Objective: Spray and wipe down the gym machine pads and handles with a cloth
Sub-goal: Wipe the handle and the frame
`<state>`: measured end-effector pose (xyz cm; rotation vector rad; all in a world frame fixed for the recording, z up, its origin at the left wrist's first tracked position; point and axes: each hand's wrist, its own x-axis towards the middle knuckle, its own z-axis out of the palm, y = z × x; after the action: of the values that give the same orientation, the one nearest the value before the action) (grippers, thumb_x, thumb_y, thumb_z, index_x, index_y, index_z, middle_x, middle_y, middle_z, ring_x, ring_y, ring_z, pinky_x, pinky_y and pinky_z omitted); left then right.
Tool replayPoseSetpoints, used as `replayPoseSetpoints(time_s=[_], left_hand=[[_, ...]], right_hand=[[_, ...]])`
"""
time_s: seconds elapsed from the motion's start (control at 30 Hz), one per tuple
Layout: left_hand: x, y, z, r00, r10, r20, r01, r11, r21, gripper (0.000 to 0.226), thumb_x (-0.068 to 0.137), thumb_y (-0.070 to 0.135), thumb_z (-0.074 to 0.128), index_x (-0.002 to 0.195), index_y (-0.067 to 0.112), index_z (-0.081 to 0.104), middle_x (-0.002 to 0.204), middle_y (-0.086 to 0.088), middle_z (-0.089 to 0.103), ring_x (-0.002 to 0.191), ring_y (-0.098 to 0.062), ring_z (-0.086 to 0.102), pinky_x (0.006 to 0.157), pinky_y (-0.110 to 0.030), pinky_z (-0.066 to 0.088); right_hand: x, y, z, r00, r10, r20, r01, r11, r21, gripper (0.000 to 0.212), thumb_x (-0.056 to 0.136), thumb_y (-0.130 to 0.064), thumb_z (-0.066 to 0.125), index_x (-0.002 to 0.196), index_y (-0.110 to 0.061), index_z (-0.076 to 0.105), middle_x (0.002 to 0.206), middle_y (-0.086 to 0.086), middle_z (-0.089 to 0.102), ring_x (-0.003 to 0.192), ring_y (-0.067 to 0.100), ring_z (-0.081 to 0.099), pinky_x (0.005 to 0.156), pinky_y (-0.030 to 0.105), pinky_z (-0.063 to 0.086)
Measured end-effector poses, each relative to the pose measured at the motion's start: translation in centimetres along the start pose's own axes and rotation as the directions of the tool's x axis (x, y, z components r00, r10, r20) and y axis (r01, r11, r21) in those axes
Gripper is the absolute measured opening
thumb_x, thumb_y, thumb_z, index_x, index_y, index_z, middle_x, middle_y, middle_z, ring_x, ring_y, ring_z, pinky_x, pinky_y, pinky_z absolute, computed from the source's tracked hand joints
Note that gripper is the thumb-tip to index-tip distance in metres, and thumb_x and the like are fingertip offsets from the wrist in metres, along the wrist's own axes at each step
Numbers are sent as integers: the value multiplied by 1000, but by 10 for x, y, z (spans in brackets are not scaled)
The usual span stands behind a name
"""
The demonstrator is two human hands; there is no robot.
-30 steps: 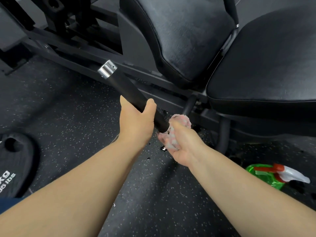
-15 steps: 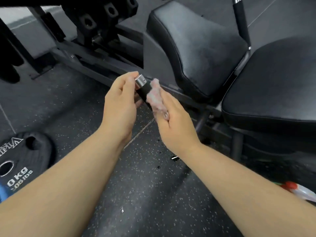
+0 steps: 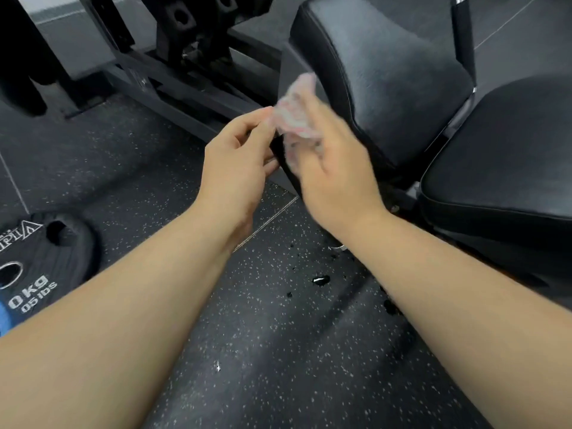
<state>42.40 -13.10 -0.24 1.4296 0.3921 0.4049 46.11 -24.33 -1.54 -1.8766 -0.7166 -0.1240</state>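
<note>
here, right hand grips cloth; weight plate reads "0kg 05lbs".

cloth blurred, handle largely hidden

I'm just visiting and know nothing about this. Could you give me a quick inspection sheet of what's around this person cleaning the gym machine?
Surface: speckled rubber floor, dark glossy spots below the hands.
Job's things: pink-white cloth bunched at the top of the black handle; back pad and seat pad beside it; no spray bottle in view.
Clutter: weight plate lying on the floor.
Hands: right hand grips the cloth; left hand curled by the handle, fingertips at the cloth edge, grip unclear through blur.
Cables: nothing seen.
Surroundings: dark machine frame; second handle beyond the back pad.
</note>
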Motion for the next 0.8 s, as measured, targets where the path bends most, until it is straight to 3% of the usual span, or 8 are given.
replayPoseSetpoints(time_s=[0.13,0.23,0.27,0.3,0.37,0.5,0.6,0.8], left_hand=[[-4,7,-2,1000,-12,0,12,999,-30,16,100,18,56,106,21,70,90,10,75,82,-1,70,74,-19,55],[-4,9,-3,999,-25,23,26,998,-49,16,100,19,55,102,25,69,86,12,76,82,0,70,80,-22,57],[-3,8,-3,999,-31,33,32,998,-51,16,100,19,55,103,25,69,89,10,76,85,-2,71,85,-26,57],[-2,6,-4,999,-28,35,30,998,-56,15,100,19,55,105,25,69,91,9,76,87,-4,71,88,-28,57],[-1,1,-5,1000,-8,27,10,998,-64,15,101,21,55,107,25,68,93,8,76,90,-6,72,88,-28,57],[-1,-2,-3,999,18,31,-16,998,-67,17,101,23,55,112,25,68,95,10,75,92,-5,70,82,-22,55],[-4,3,-5,997,-47,54,51,995,-91,21,102,20,52,117,24,66,99,7,76,92,-4,70,79,-20,54],[-28,0,-13,966,-233,117,244,966,-90,21,103,27,46,117,37,59,115,8,71,107,-8,68,87,-34,57]], right_hand=[[-35,15,14,1000,6,25,-1,982,-190,69,98,-4,44,158,-17,14,148,0,42,134,9,39,110,18,32],[-75,46,0,989,88,115,-54,961,-271,56,100,-7,40,153,-23,30,114,-8,50,104,9,48,103,23,37],[-86,54,-6,968,204,144,-168,959,-227,33,105,-17,32,128,-24,54,94,-11,44,85,10,43,93,24,39],[-95,53,-9,928,330,173,-304,939,-159,37,108,-30,23,91,-20,54,81,-10,36,73,15,34,84,24,37],[-99,46,-11,870,449,204,-458,889,1,48,108,-44,16,76,-11,30,75,1,30,74,27,30,80,13,32],[-50,5,-9,979,202,-22,-202,979,-1,31,108,-22,30,105,-5,55,93,0,56,86,11,54,83,14,42],[-12,-3,6,1000,-2,1,2,994,-109,50,102,-13,44,151,-12,34,143,2,48,129,9,45,107,16,36],[-97,51,-16,933,289,214,-225,934,-279,84,98,1,43,145,-60,11,117,-30,45,111,-12,46,103,14,38]])
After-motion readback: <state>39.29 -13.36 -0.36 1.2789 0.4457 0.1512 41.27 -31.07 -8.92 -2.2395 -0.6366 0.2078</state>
